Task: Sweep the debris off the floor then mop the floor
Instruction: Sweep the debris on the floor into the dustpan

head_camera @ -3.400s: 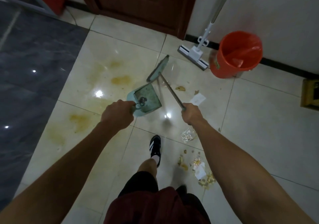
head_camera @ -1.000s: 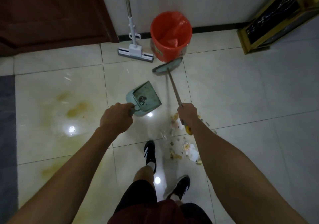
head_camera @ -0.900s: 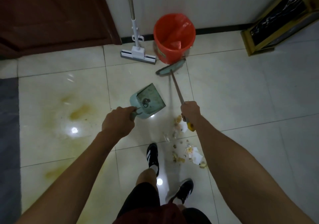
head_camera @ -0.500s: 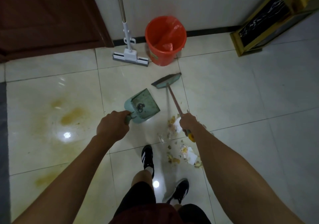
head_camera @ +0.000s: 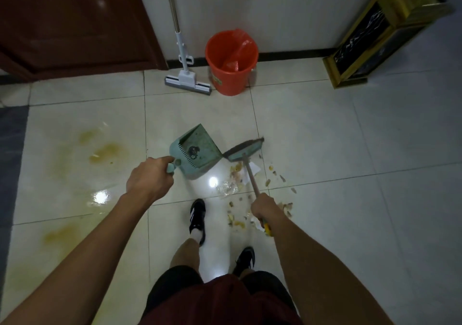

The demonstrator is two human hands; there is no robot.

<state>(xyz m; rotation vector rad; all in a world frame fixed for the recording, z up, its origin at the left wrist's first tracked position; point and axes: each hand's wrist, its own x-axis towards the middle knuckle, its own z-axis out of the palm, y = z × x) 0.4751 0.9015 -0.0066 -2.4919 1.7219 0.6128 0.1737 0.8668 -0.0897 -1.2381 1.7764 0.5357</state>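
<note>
My left hand (head_camera: 149, 181) grips the handle of a teal dustpan (head_camera: 197, 150), held above the pale tiled floor. My right hand (head_camera: 264, 206) grips the stick of a small broom (head_camera: 244, 151); its teal head sits just right of the dustpan, at the far edge of the debris. Scraps of paper, plastic and crumbs (head_camera: 246, 186) lie scattered between the broom head and my right forearm. A sponge mop (head_camera: 187, 82) leans against the wall. Yellowish stains (head_camera: 107, 150) mark the tiles to the left.
An orange bucket (head_camera: 231, 62) with an orange bag inside stands by the wall, right of the mop. A dark wooden door (head_camera: 75, 24) is at the back left, a gold-framed black object (head_camera: 372, 42) at the back right. My two shoes (head_camera: 198, 217) stand below the debris.
The broom head has been pulled back from near the bucket towards me, now close beside the dustpan at the debris. The dustpan has stayed in my left hand.
</note>
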